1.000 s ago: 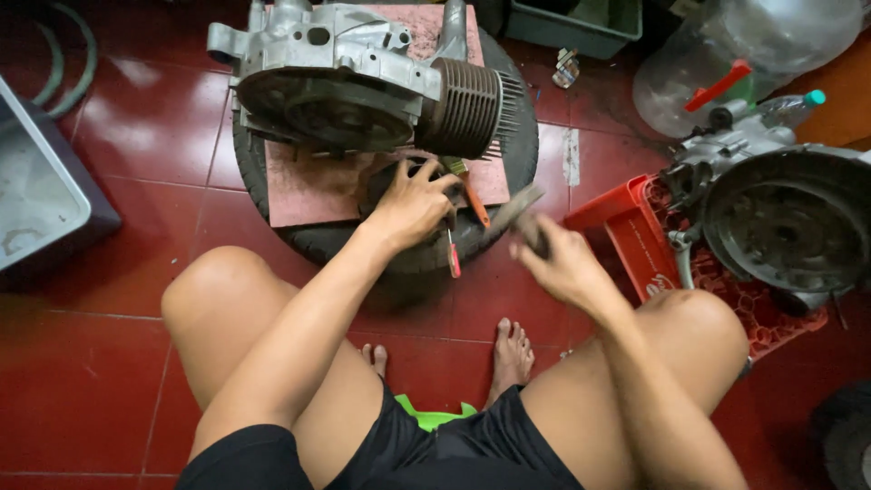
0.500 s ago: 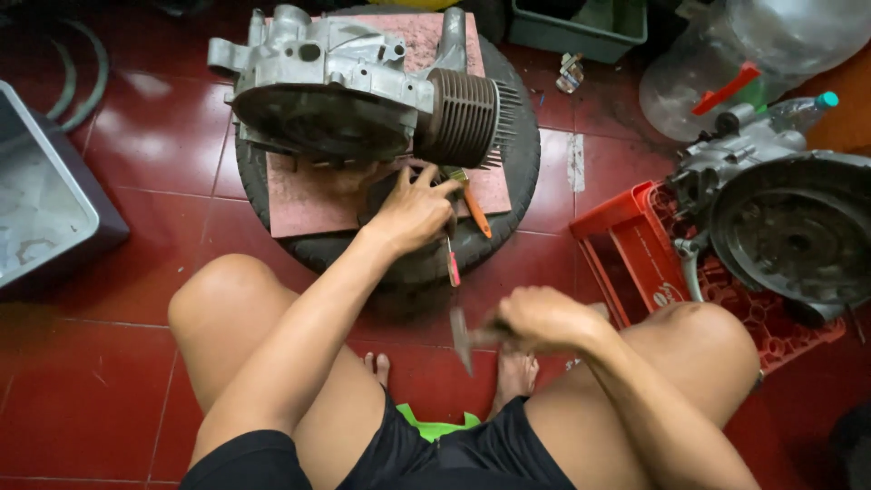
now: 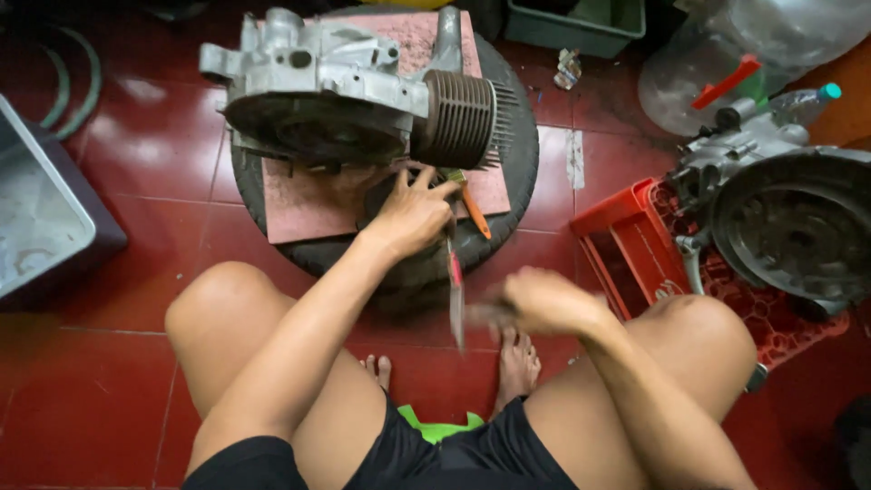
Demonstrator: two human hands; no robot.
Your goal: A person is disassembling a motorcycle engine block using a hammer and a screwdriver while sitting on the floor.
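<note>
left hand point(image 3: 413, 216) beside engine point(image 3: 345, 100)

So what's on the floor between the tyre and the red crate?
In the head view, nothing stands between the tyre and the red crate: only bare red floor tiles and a pale strip of tape stuck to them.

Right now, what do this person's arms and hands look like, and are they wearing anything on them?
Both arms are bare from shoulder to fingers: no sleeves, gloves, watch or rings visible. The left hand shows clearly, with short nails. The right hand is blurred, so fine detail there cannot be told. The only clothing in view is black shorts.
</note>
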